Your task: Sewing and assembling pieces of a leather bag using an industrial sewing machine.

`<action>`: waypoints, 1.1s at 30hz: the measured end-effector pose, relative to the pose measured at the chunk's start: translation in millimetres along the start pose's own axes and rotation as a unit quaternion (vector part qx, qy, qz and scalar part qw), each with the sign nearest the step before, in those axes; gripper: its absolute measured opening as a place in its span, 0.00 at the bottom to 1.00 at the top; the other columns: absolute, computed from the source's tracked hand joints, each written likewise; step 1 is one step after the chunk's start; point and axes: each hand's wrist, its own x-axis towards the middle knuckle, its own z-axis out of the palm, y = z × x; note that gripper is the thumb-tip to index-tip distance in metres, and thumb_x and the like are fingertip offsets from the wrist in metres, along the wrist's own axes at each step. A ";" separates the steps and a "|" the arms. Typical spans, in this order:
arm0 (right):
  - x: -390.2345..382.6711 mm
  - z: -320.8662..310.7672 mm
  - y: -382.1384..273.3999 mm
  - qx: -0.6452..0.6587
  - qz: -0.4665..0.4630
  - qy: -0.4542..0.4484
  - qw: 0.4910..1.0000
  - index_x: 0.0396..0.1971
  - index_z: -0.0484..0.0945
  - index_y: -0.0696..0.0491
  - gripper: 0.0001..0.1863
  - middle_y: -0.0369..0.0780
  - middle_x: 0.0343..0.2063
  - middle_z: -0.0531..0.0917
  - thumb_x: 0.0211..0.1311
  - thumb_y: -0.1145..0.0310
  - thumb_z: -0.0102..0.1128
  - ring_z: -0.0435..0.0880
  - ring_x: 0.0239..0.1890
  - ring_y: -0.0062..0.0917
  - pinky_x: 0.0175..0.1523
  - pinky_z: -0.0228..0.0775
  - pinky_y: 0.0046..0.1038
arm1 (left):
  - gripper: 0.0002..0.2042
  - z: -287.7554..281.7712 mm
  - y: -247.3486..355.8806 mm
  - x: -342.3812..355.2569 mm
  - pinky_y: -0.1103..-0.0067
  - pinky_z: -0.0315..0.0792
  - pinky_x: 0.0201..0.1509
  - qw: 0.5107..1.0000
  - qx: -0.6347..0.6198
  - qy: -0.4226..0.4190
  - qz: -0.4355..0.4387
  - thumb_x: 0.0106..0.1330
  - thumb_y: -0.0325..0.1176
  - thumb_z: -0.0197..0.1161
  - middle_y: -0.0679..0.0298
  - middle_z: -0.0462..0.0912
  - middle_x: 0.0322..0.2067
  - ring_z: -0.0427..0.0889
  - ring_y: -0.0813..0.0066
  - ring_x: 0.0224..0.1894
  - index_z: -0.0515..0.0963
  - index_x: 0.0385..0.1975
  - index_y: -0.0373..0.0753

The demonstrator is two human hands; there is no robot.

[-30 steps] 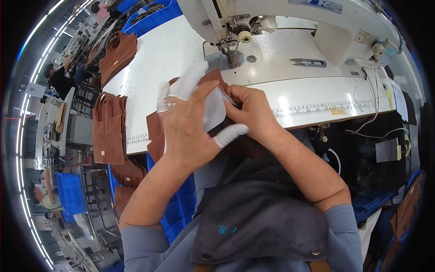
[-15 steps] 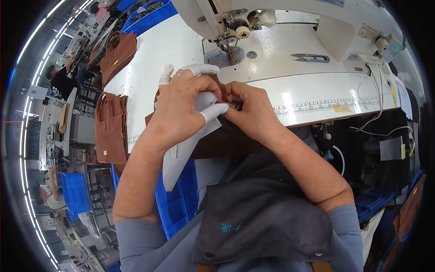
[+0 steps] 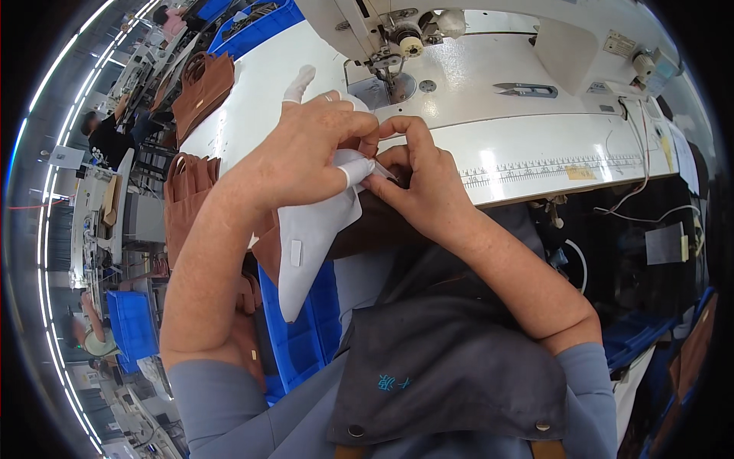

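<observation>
In the head view, your white cloth (image 3: 313,229) hangs at the middle of the frame, smooth and slightly creased, with a small pale tag (image 3: 296,253) on it and brown cloth (image 3: 375,229) behind. Your left hand (image 3: 310,153) arches over it from the left, wrist bent, white-covered thumb pressing its upper edge; your right hand (image 3: 420,180) pinches that edge from the right, fingertips close together. The white cloth's long axis slants toward the lower left, ending in a narrow tip.
</observation>
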 end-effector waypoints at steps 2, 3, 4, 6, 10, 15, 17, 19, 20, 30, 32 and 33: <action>-0.2 1.3 -0.6 0.020 -0.014 0.012 1.000 0.48 0.66 0.55 0.23 0.47 0.31 0.88 0.59 0.72 0.70 0.88 0.35 0.42 0.38 0.78 0.36 | 0.06 -8.7 -1.3 1.3 0.49 0.38 0.79 0.999 0.000 -0.053 -0.005 0.51 0.31 0.63 0.67 0.79 0.26 0.79 0.64 0.45 0.82 0.30 0.45; 0.2 1.9 -1.0 0.042 -0.026 0.025 0.998 0.48 0.66 0.54 0.22 0.47 0.32 0.88 0.60 0.73 0.70 0.88 0.35 0.42 0.38 0.78 0.36 | 0.06 -12.9 -2.0 0.8 0.49 0.38 0.79 0.999 0.002 -0.053 -0.005 0.51 0.31 0.63 0.67 0.79 0.26 0.79 0.64 0.45 0.82 0.30 0.45; 0.5 2.6 -1.9 0.041 -0.030 0.024 0.998 0.48 0.66 0.54 0.22 0.47 0.32 0.88 0.60 0.73 0.70 0.88 0.35 0.42 0.38 0.78 0.36 | 0.06 -16.9 -2.7 -0.2 0.50 0.38 0.79 0.998 -0.020 -0.064 -0.011 0.51 0.31 0.63 0.67 0.79 0.25 0.79 0.65 0.44 0.82 0.29 0.44; 1.8 3.2 -5.2 0.034 -0.092 0.038 0.994 0.45 0.69 0.54 0.18 0.46 0.30 0.87 0.61 0.74 0.69 0.88 0.34 0.40 0.37 0.77 0.34 | 0.06 -22.7 -3.5 -3.9 0.51 0.38 0.79 0.996 -0.041 -0.074 -0.018 0.52 0.31 0.63 0.67 0.79 0.24 0.79 0.66 0.43 0.83 0.29 0.44; 4.5 -4.0 -19.3 0.021 -0.126 0.015 0.992 0.39 0.75 0.55 0.11 0.45 0.29 0.86 0.61 0.74 0.69 0.87 0.32 0.38 0.36 0.77 0.31 | 0.06 -28.9 -0.5 -16.0 0.55 0.42 0.78 0.997 -0.072 -0.005 -0.031 0.51 0.31 0.64 0.66 0.79 0.23 0.80 0.68 0.38 0.84 0.28 0.42; 8.2 -10.4 -45.9 -0.056 -0.206 0.007 0.977 0.33 0.80 0.55 0.06 0.44 0.26 0.83 0.62 0.70 0.68 0.83 0.27 0.40 0.34 0.75 0.34 | 0.05 -35.1 20.5 -47.1 0.60 0.47 0.75 0.990 -0.089 0.078 -0.083 0.49 0.30 0.66 0.65 0.78 0.22 0.79 0.68 0.32 0.83 0.26 0.40; 5.8 -7.8 -57.4 -0.057 -0.214 -0.007 0.975 0.33 0.80 0.56 0.07 0.44 0.25 0.83 0.62 0.69 0.67 0.83 0.27 0.40 0.33 0.74 0.35 | 0.05 -37.5 32.4 -64.8 0.66 0.62 0.64 0.988 0.036 0.141 -0.052 0.48 0.29 0.67 0.63 0.79 0.23 0.78 0.67 0.31 0.83 0.25 0.38; 1.7 -3.8 -68.5 -0.058 -0.223 -0.022 0.973 0.32 0.80 0.56 0.07 0.44 0.24 0.82 0.61 0.69 0.67 0.82 0.26 0.41 0.33 0.73 0.36 | 0.05 -40.3 39.5 -79.0 0.71 0.71 0.49 0.986 0.034 0.144 -0.075 0.49 0.27 0.67 0.62 0.80 0.24 0.78 0.65 0.32 0.83 0.25 0.37; -0.2 -1.7 -73.7 -0.055 -0.211 -0.029 0.975 0.32 0.80 0.56 0.07 0.44 0.24 0.82 0.61 0.69 0.67 0.83 0.27 0.41 0.33 0.73 0.36 | 0.04 -40.7 41.9 -85.3 0.72 0.71 0.44 0.983 0.010 0.165 -0.081 0.50 0.27 0.67 0.62 0.81 0.24 0.78 0.65 0.32 0.83 0.26 0.36; -9.9 7.9 -93.3 -0.046 -0.168 -0.156 0.972 0.30 0.82 0.59 0.07 0.45 0.23 0.85 0.60 0.71 0.68 0.85 0.26 0.38 0.35 0.75 0.32 | 0.05 -15.6 45.8 -136.7 0.73 0.71 0.44 0.967 -0.116 0.197 -0.111 0.61 0.30 0.69 0.63 0.84 0.27 0.78 0.70 0.33 0.83 0.29 0.36; -10.0 7.6 -92.4 -0.042 -0.141 -0.185 0.972 0.31 0.82 0.59 0.07 0.41 0.24 0.84 0.61 0.72 0.68 0.82 0.28 0.27 0.36 0.74 0.27 | 0.05 -10.9 43.9 -142.3 0.73 0.71 0.47 0.963 -0.142 0.194 -0.124 0.61 0.31 0.69 0.64 0.84 0.27 0.79 0.70 0.33 0.83 0.29 0.36; -9.5 7.6 -92.1 -0.031 -0.115 -0.212 0.970 0.31 0.82 0.60 0.07 0.38 0.25 0.84 0.61 0.73 0.69 0.79 0.29 0.17 0.36 0.72 0.22 | 0.05 -9.0 43.1 -144.6 0.73 0.71 0.50 0.959 -0.159 0.183 -0.145 0.62 0.31 0.68 0.65 0.84 0.26 0.79 0.71 0.34 0.84 0.29 0.36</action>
